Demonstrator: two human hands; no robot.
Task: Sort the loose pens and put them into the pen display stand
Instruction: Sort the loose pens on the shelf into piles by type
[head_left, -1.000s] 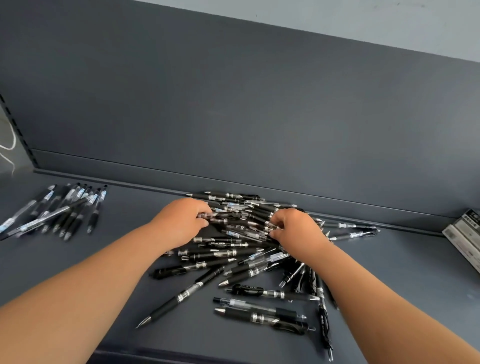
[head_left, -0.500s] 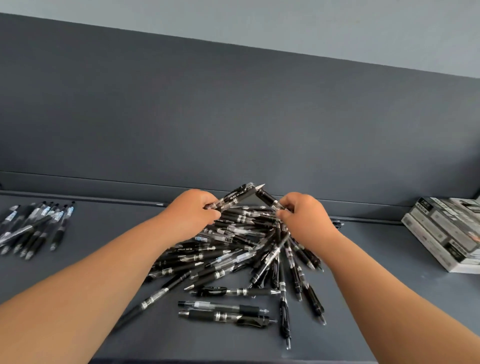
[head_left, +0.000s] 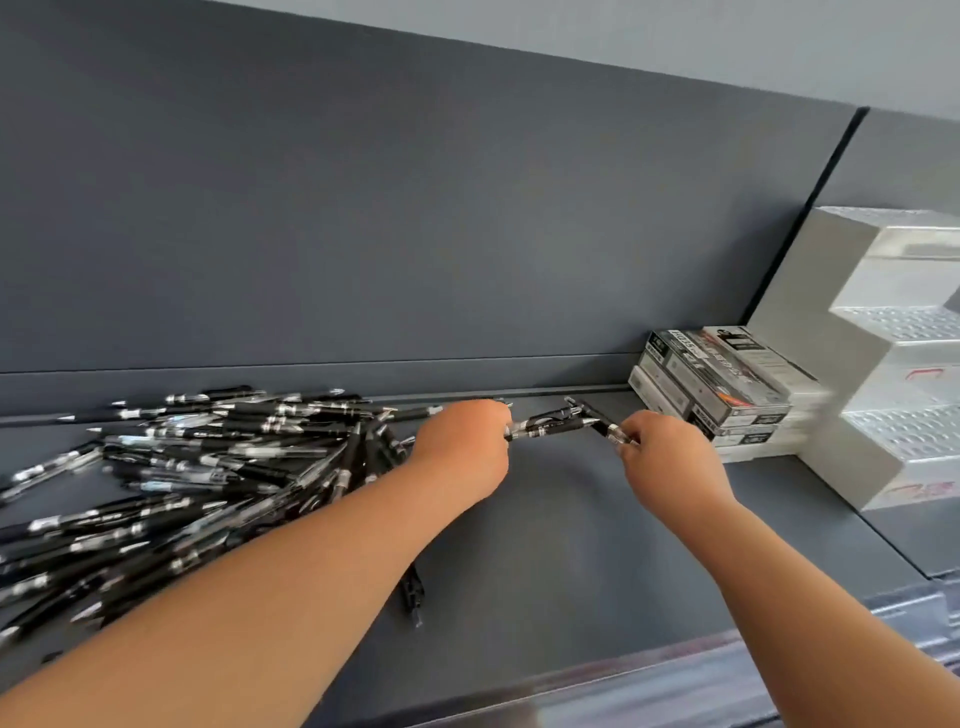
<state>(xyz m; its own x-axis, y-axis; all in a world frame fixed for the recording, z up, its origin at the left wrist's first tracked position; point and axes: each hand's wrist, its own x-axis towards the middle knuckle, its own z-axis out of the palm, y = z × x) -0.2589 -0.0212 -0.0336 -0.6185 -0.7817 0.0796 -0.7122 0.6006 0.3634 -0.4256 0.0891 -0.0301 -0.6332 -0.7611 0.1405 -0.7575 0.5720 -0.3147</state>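
Grey counter (head_left: 571, 545), backed by a grey panel. A small bunch of black pens (head_left: 550, 425) is held just above it by both hands: the left hand (head_left: 465, 441) is curled round one end, and the right hand (head_left: 662, 452) has its fingers (head_left: 631, 441) pinched on the other. The long axis is laid roughly left-right. The white stepped display stand (head_left: 878, 374) is seen to the right, past the pen boxes (head_left: 722, 384); the right hand is judged nearer. The loose pile (head_left: 208, 467) is left at far left. The pens are glossy black, silver-banded.
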